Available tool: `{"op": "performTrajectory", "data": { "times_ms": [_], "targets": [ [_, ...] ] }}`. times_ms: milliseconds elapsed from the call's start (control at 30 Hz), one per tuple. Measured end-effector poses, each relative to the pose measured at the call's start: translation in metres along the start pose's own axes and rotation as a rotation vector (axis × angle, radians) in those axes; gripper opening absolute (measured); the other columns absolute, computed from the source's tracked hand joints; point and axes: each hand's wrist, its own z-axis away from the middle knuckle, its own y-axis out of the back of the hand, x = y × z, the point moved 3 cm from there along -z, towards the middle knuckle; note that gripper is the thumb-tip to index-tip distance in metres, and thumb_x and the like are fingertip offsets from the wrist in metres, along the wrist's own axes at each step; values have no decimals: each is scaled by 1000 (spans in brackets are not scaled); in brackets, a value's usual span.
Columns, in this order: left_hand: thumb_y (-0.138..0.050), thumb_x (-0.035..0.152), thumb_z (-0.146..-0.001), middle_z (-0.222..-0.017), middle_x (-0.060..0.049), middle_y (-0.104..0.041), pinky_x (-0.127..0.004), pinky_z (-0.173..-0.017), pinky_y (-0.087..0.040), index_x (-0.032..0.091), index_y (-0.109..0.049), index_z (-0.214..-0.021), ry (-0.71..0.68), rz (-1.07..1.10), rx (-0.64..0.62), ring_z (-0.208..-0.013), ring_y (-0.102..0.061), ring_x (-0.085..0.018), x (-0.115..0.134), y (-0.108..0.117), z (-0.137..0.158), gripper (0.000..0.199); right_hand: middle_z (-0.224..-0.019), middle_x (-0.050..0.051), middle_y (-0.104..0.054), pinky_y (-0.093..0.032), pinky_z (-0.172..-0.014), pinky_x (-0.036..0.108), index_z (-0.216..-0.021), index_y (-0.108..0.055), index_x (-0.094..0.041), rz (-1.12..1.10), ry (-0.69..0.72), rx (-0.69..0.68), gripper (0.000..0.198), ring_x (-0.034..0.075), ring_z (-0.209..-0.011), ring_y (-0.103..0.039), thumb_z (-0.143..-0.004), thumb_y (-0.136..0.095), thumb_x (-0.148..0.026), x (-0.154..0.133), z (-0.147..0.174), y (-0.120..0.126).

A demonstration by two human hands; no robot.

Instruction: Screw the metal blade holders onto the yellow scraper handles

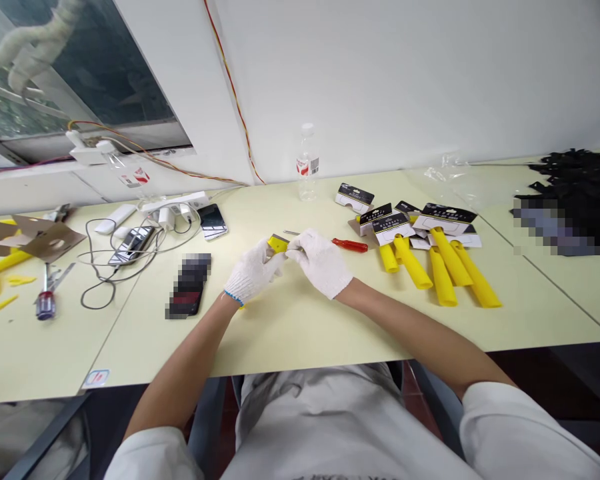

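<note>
Got a yellow piece point(278, 245) pinched in the gloved left hand point(253, 271), over the table point(300, 333). Got gloved right hand point(322, 263) at its edge, can't tell if gripping, with red screwdriver point(351, 245) just behind

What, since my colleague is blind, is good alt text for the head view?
A white-gloved left hand holds a small yellow piece over a pale table, the gloved right hand at its edge. To the right lie a red-handled tool and yellow tubes with printed cards.
</note>
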Motion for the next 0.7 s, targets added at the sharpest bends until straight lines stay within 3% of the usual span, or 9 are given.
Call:
{"op": "performTrajectory", "data": {
  "times_ms": [100,233,700],
  "targets": [
    [-64,55,-109,-88,-4,-79,-30,-65,-57,20,-66,-120,-45,-51,-33,-70,-76,-19,-8,-5,0,37,-112,10,-73,-49,-97,37,-107,-75,-19,18,-13,-32,12,26,-104,-68,-114,-65,-20,-7,-3,-1],
    [-59,50,-111,-91,-3,-81,-32,-70,-57,21,-63,-119,-70,-86,-63,-73,-77,-19,-11,-8,0,31,-116,12,-74,-47,-99,38,-110,-77,-17,60,-46,-55,18,27,-106,-68,-116,-61,-21,-11,-1,-3],
    [-57,43,-110,-88,-1,-79,-34,-75,-54,22,-61,-111,-126,-160,-58,-71,-74,-19,1,-9,6,22,-114,13,-74,-45,-95,39,-112,-80,-15,253,-67,-115,22,28,-103,-66,-117,-61,-26,-21,0,7]
  ]
}}
